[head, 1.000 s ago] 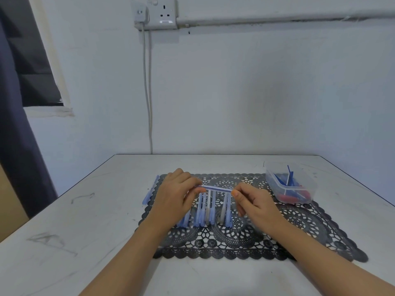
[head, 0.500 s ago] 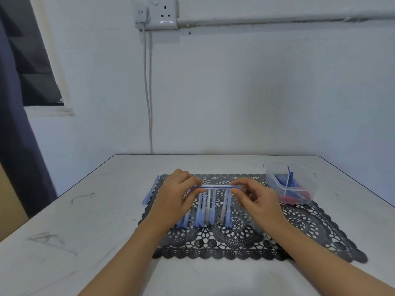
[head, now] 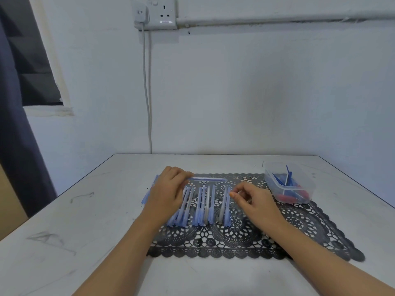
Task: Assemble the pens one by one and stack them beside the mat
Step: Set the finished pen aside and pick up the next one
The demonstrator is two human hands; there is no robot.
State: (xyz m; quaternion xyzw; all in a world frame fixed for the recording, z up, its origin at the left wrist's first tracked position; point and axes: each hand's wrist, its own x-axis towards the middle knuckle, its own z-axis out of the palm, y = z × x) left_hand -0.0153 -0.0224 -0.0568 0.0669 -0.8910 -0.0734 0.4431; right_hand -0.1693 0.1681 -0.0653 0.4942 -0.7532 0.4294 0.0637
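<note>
A black lace mat [head: 299, 227] lies on the white table. Several blue and clear pen barrels [head: 203, 206] lie side by side on its left half. My left hand [head: 168, 189] grips one pen [head: 207, 178] by its left end and holds it level above the row's far ends. My right hand [head: 252, 199] hovers just right of the row with fingers loosely curled; nothing shows between them. More blue pens [head: 148, 192] lie beside the mat's left edge, partly hidden by my left hand.
A clear plastic tub [head: 307, 184] with blue refills and red parts stands at the mat's far right corner. The white table [head: 85, 210] meets a wall behind. A cable hangs down the wall from a socket [head: 155, 12].
My right hand has let go of the pen's right end and dropped down towards the row of barrels. My left hand still holds the pen, now slightly further back.
</note>
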